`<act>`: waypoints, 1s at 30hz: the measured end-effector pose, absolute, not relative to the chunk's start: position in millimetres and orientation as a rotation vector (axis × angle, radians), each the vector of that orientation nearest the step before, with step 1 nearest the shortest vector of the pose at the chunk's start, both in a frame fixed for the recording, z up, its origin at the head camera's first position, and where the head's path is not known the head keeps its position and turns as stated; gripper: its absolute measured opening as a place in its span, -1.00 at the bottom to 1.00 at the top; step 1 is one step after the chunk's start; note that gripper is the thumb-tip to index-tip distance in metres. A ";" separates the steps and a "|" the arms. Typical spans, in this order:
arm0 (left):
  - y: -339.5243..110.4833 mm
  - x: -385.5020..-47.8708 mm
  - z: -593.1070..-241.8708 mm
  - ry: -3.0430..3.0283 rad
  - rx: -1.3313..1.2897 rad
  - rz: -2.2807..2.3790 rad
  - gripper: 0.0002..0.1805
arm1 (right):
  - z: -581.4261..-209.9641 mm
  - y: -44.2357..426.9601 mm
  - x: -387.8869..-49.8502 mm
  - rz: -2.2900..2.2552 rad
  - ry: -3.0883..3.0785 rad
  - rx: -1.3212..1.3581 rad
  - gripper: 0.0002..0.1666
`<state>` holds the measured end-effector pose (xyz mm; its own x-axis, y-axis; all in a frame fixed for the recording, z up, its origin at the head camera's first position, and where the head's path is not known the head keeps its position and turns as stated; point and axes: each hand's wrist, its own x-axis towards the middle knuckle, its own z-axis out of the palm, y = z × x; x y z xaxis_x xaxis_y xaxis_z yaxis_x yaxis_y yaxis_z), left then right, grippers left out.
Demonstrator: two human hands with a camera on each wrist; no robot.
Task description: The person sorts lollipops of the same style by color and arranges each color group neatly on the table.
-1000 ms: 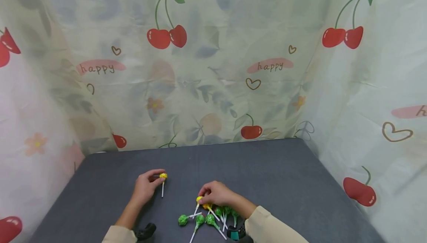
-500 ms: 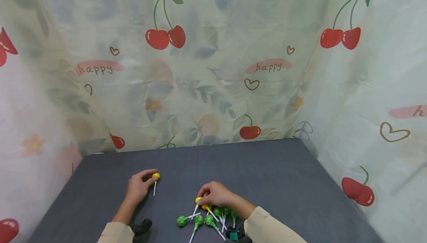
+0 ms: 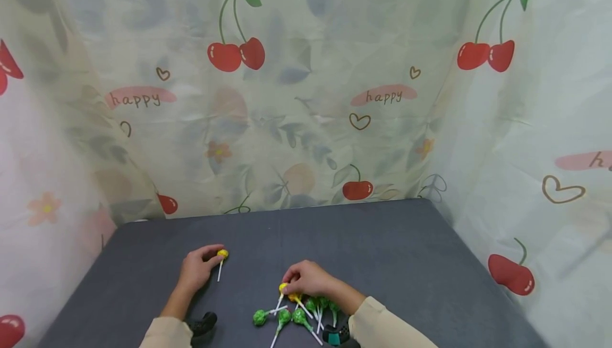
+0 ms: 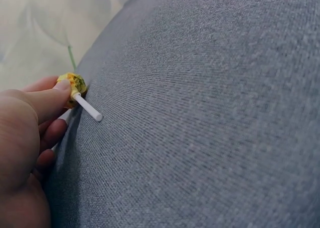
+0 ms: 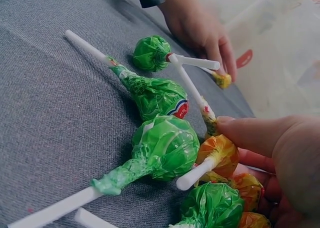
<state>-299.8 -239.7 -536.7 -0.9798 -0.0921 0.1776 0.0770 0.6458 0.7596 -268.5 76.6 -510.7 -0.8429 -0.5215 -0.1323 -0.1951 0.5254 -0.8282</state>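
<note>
My left hand point(image 3: 195, 269) pinches a yellow-wrapped lollipop point(image 3: 222, 254) by its head between thumb and fingers, at the left of the dark table. Its white stick points toward me; the left wrist view shows the lollipop point(image 4: 75, 83) close to the cloth. Over the pile, my right hand point(image 3: 309, 278) holds another yellow lollipop point(image 3: 283, 288), its thumb against the wrapper point(image 5: 210, 124) and its other fingers partly hidden. Orange-yellow lollipops point(image 5: 220, 152) lie under that hand. Around them are several green lollipops point(image 3: 299, 315), sticks in different directions.
A grey cloth covers the table point(image 3: 382, 252). Patterned curtains point(image 3: 296, 141) hang along its back and both sides. One green lollipop point(image 3: 260, 317) lies at the pile's left edge. Dark wrist devices point(image 3: 204, 323) sit by both sleeves.
My left hand has shifted a little left with its yellow lollipop, then stayed nearly still. The right hand keeps its place at the pile, and the view has turned slightly.
</note>
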 end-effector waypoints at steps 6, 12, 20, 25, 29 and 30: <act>-241.3 -300.2 -539.1 -2.687 0.019 -1.248 -0.68 | -511.5 76.9 -268.3 -1.227 2.415 -0.604 -0.89; -240.0 -300.3 -539.1 -2.676 0.028 -1.267 -0.69 | -510.8 77.4 -269.2 -1.219 2.407 -0.618 -0.89; -239.4 -301.1 -537.2 -2.659 0.031 -1.271 -0.69 | -504.3 78.1 -270.3 -1.255 2.377 -0.577 -0.90; -238.6 -300.2 -536.7 -2.665 0.042 -1.270 -0.69 | -502.9 78.5 -273.8 -1.237 2.402 -0.591 -0.90; -238.4 -300.1 -536.4 -2.669 0.056 -1.268 -0.69 | -500.3 78.8 -275.9 -1.230 2.437 -0.631 -0.89; -238.3 -300.1 -536.2 -2.670 0.063 -1.268 -0.69 | -499.9 79.0 -276.4 -1.228 2.449 -0.644 -0.89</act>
